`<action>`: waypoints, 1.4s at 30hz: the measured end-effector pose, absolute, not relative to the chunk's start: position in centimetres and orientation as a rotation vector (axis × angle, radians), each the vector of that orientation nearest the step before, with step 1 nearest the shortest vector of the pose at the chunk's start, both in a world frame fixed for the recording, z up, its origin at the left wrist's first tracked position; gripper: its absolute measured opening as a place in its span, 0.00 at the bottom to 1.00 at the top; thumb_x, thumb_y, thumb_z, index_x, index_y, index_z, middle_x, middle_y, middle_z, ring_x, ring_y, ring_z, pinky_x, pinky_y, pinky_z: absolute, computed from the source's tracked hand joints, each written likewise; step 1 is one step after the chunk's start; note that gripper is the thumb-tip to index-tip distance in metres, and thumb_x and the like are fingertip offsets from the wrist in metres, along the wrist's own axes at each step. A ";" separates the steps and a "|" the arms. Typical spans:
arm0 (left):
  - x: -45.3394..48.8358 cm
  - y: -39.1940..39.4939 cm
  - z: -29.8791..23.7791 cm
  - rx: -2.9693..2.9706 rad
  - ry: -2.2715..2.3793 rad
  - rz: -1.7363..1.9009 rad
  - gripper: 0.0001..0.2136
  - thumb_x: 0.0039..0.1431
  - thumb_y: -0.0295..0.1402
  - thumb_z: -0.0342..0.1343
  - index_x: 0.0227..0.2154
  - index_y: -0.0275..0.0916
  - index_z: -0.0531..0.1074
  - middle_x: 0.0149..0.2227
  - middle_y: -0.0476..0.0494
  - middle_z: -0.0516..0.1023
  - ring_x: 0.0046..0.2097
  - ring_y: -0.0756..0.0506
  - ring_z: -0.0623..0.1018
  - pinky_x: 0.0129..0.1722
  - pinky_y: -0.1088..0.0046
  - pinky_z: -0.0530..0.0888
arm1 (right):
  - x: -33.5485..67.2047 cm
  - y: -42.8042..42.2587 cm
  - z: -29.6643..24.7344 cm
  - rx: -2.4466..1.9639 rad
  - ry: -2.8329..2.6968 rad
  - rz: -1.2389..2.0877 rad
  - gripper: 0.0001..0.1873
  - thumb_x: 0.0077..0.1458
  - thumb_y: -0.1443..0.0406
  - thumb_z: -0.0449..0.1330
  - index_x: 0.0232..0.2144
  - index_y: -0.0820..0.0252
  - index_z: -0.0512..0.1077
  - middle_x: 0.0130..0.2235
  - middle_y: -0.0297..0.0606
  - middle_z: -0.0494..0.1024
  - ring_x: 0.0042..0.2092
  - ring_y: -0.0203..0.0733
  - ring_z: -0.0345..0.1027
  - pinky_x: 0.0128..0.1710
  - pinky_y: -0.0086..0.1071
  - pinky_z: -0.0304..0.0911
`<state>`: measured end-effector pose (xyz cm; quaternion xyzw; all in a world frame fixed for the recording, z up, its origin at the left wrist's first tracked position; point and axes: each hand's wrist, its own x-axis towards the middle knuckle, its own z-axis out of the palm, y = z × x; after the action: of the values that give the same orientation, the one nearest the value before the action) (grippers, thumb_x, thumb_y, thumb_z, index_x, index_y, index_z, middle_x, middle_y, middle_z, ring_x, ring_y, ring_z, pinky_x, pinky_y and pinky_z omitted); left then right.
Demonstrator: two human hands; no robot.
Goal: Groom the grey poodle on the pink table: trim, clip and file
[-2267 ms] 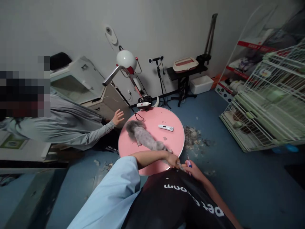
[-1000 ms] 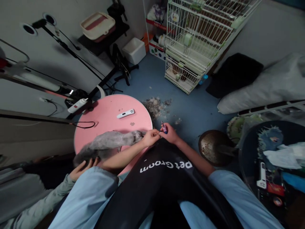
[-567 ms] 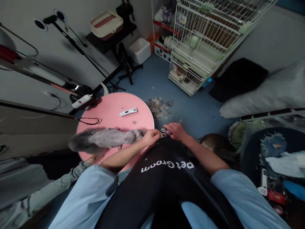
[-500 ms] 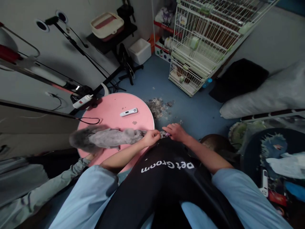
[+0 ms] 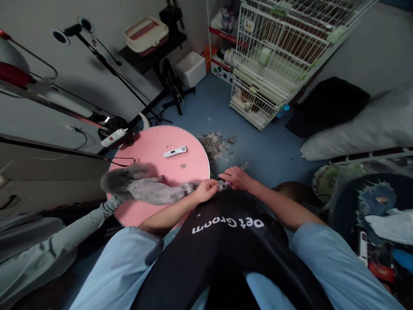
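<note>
A grey cat point(image 5: 145, 189) lies stretched across the round pink table point(image 5: 155, 146). My left hand point(image 5: 206, 190) is closed round the cat's paw at the table's near edge. My right hand point(image 5: 235, 177) is closed on a small pink and blue tool, pressed against the paw. Most of the tool is hidden under the fingers. A co-worker's grey sleeve point(image 5: 93, 215) reaches up from the left to the cat's far end; that hand is hidden under the cat.
A white clipper point(image 5: 174, 151) lies on the table, a second white device point(image 5: 113, 137) at its far edge. Cut fur point(image 5: 215, 144) lies on the blue floor. A white wire cage point(image 5: 277, 56) stands behind. A round brown stool point(image 5: 290, 189) is at my right.
My view has swung right and down. My right hand has lowered the tool onto the paw. The co-worker's hand has moved from beside the table to the cat's far end.
</note>
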<state>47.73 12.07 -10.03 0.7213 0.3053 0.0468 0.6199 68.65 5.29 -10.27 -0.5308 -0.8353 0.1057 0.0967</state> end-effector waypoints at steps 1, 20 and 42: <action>47.7 12.1 -9.9 1.655 0.701 0.104 0.10 0.55 0.33 0.49 0.26 0.33 0.72 0.22 0.49 0.70 0.25 0.53 0.65 0.25 0.79 0.61 | 68.5 5.4 -10.3 -1.577 -2.471 0.304 0.17 0.56 0.64 0.54 0.48 0.58 0.69 0.37 0.41 0.71 0.37 0.42 0.58 0.36 0.33 0.47; 46.4 12.3 -9.1 1.451 0.745 0.228 0.06 0.45 0.31 0.57 0.27 0.34 0.68 0.20 0.52 0.69 0.21 0.55 0.66 0.22 0.80 0.61 | 66.0 7.8 -11.5 -1.749 -2.030 0.579 0.16 0.52 0.68 0.54 0.45 0.62 0.64 0.39 0.41 0.72 0.40 0.43 0.63 0.41 0.33 0.56; 46.2 10.1 -9.4 1.312 0.761 0.208 0.05 0.42 0.31 0.54 0.22 0.35 0.65 0.16 0.55 0.63 0.19 0.57 0.59 0.20 0.80 0.53 | 66.5 3.6 -10.3 -1.409 -2.476 0.237 0.13 0.59 0.61 0.50 0.40 0.61 0.70 0.33 0.40 0.70 0.34 0.42 0.55 0.34 0.35 0.44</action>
<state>46.22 10.06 -9.43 0.5939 0.3445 0.0941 0.7210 66.49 3.64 -10.33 -0.4881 -0.8574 0.0822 0.1410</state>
